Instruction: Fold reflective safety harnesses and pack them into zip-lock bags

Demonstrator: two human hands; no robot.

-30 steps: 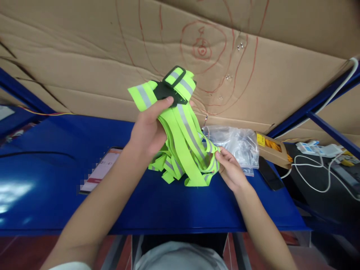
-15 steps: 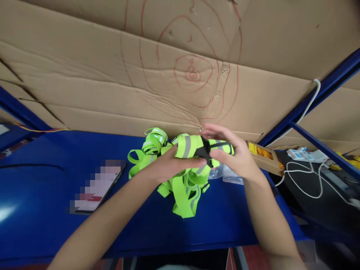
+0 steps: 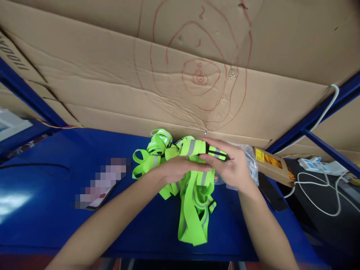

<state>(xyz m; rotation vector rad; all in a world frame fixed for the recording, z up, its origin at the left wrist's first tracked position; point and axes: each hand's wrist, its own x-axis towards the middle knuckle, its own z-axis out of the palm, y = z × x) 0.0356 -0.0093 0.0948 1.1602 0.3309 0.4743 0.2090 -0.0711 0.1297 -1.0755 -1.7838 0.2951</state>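
The head view is filled at the far side by a large brown cardboard sheet [image 3: 98,71] marked with uneven red rings. Below it lies the glossy blue surface [image 3: 157,232]. The biggest thing on it is a tangle of yellow-green webbing [image 3: 188,198] with a silver stripe, at the middle, close to the cardboard. A long loop of it reaches toward the near edge; whether that loop hangs or lies flat, I cannot tell.

Both hands are on the webbing. The right hand [image 3: 234,165] comes in from the side with its grip closed round a folded end, thumb below and fingers above. The left hand [image 3: 180,168] reaches under the same fold, its grip pinching the band with the thumb along the lower side; its other fingers are mostly hidden.

Well to the left lies a device [image 3: 104,185] with a pixelated face. To the right, an open carton [image 3: 277,174] shows orange contents, with a clear plastic bag [image 3: 251,163] beside it, partly behind the right hand. A dark flat slab [image 3: 271,193] lies near both. Smallest is a black buckle [image 3: 225,155] on the held fold, partly covered by fingers.
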